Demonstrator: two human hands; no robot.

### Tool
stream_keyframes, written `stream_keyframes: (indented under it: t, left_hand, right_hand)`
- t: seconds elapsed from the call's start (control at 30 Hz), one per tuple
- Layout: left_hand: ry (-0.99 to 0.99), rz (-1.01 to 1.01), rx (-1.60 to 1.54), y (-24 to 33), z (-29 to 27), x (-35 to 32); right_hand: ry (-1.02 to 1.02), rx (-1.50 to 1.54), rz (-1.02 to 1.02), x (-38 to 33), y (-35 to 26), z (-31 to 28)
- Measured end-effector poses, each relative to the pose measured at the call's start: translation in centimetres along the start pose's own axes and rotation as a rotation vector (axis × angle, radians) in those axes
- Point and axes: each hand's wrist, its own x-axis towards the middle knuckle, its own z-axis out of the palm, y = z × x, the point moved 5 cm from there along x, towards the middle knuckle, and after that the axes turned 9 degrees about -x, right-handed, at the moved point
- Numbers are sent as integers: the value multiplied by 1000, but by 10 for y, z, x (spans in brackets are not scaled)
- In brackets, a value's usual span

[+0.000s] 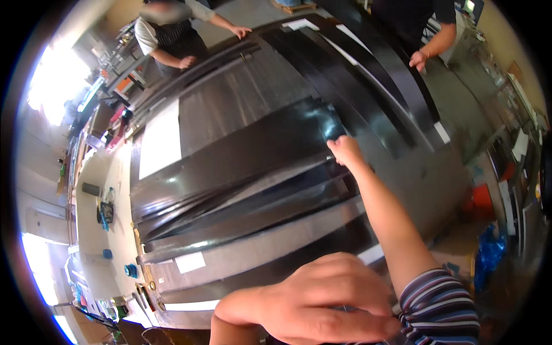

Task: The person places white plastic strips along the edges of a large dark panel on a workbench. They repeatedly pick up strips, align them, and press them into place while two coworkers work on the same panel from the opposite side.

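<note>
My right hand (347,150) reaches out over the table with its fingers closed on the end of a long, glossy black strip (247,152). More dark strips (253,230) lie below and beside it, some crossing at a slant. Close to me, my left hand (328,299) is raised in front of the table's near edge, its back toward me and its fingers curled in. Whatever those fingers hold, if anything, is hidden. A small white paper (190,262) lies on a grey-brown strip to the left of that hand.
A white sheet (161,138) lies at the table's left. Across the table, one person's hand (240,31) rests at the edge; another person's hand (418,60) is at the far right. Tape rolls (131,269) sit on the left ledge. Blue plastic (490,253) is at right.
</note>
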Motion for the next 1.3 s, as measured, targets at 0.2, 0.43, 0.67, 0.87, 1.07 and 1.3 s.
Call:
stream_keyframes:
  t: [0.2,0.43,0.67,0.87,1.07,1.3]
  left_hand:
    - [-316,120,697,-2,3,4]
    - [-102,-100,868,4,4,-7]
    - [255,-403,963,-8,-28,-87]
    - [443,-467,998,-15,-50,-131]
    - [740,-570,926,-28,-137,-182]
    - [1187,-39,157,29,-276,-259]
  right_hand:
    - [-223,149,127,27,21,1]
    - [-258,446,162,41,19,15]
    - [-316,801,227,45,-5,30]
    - [-296,810,141,61,-6,29]
    - [248,458,-705,-36,-95,-59]
    - [-70,1163,-586,-180,-43,-155]
